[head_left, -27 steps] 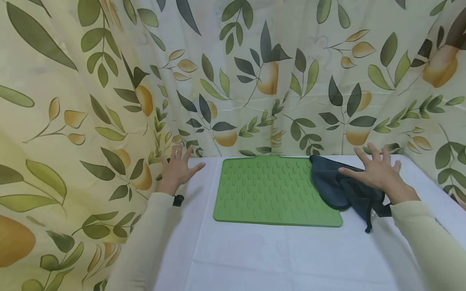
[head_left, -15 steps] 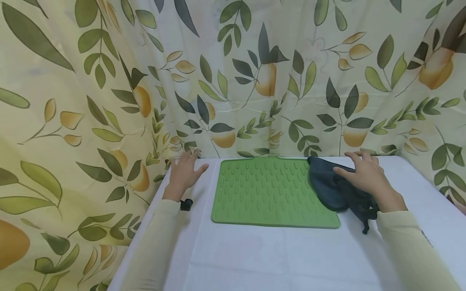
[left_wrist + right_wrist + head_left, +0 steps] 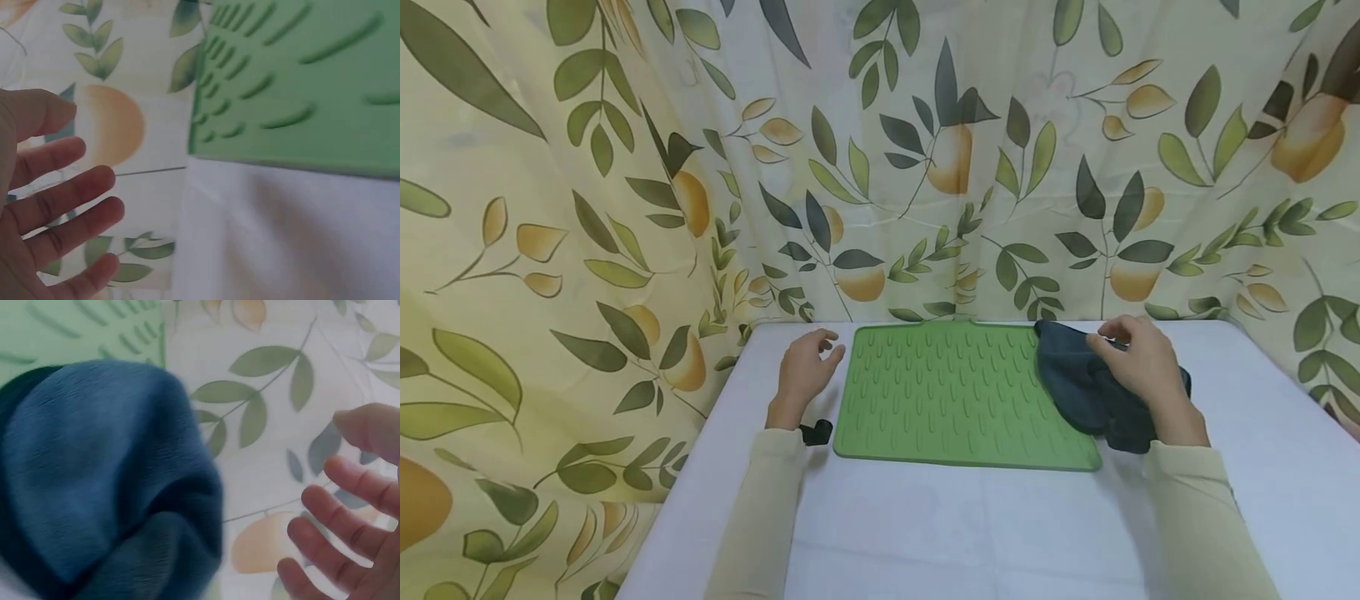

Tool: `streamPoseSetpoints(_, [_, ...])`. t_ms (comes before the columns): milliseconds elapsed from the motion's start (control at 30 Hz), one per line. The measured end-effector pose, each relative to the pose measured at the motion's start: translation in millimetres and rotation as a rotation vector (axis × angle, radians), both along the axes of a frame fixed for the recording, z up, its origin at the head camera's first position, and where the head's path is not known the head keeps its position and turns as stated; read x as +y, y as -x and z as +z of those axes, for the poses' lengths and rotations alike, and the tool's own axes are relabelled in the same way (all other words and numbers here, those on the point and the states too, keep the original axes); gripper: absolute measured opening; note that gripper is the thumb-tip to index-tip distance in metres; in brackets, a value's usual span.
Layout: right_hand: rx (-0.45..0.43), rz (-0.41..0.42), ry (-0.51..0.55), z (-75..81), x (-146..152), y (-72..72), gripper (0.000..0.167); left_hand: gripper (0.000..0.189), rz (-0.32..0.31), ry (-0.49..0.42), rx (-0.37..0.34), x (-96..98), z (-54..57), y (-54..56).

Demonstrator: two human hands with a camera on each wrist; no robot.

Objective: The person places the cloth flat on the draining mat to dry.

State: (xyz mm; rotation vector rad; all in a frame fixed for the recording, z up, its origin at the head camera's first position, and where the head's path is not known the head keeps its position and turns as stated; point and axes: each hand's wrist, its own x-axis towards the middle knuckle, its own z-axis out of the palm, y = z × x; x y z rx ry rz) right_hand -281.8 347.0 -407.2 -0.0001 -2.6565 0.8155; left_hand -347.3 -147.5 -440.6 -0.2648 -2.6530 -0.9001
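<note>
A green mat (image 3: 958, 396) with rows of raised ridges lies on the white-covered table. Over its right edge lies a crumpled dark blue cloth item (image 3: 1067, 379); its exact kind is unclear. My right hand (image 3: 1142, 362) is over the cloth's right part and hides some of it. In the right wrist view, the fingers (image 3: 340, 487) are loosely bent and apart from the cloth (image 3: 106, 469), holding nothing. To the left of the mat, my left hand (image 3: 805, 371) hovers with nothing in it. Its fingers (image 3: 75, 194) are spread and slightly bent in the left wrist view.
A white cloth (image 3: 925, 533) covers the table. Behind and to the left hangs a curtain (image 3: 880, 167) printed with leaves and orange fruit. A black band (image 3: 817, 432) shows at the left wrist.
Both hands have moved inward, the left one rightward and the right one leftward. Their fingers were spread wide earlier and now bend more. The mat and cloth stay in place.
</note>
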Motion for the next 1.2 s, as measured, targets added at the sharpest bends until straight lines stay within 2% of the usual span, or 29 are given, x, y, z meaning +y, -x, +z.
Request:
streamPoseSetpoints(167, [-0.065, -0.030, -0.004, -16.7, 7.2, 2.5, 0.049, 0.027, 0.029, 0.009, -0.042, 5.4, -17.3, -3.9])
streamPoseSetpoints(333, [-0.164, -0.035, -0.036, -28.5, 15.1, 6.9, 0.060, 0.027, 0.064, 0.055, -0.154, 6.3, -28.4, -3.2])
streamPoseSetpoints(533, [-0.267, -0.041, -0.066, -40.5, 23.7, 9.0, 0.075, 0.033, 0.047, 0.034, -0.279, 6.9, -36.1, -2.3])
streamPoseSetpoints(767, [-0.410, 0.015, -0.104, -50.5, 21.9, 8.7, 0.088, 0.035, 0.029, 0.061, -0.383, 6.0, -41.4, -4.5])
streamPoseSetpoints(967, [-0.459, 0.073, -0.169, -54.4, 27.4, 6.6, 0.082, 0.035, 0.006, 0.078, -0.413, 7.9, -44.1, -5.5])
streamPoseSetpoints(1200, [-0.399, 0.102, -0.211, -55.7, 33.5, 11.1, 0.062, 0.033, 0.016, 0.064, -0.398, 8.2, -40.9, -6.2])
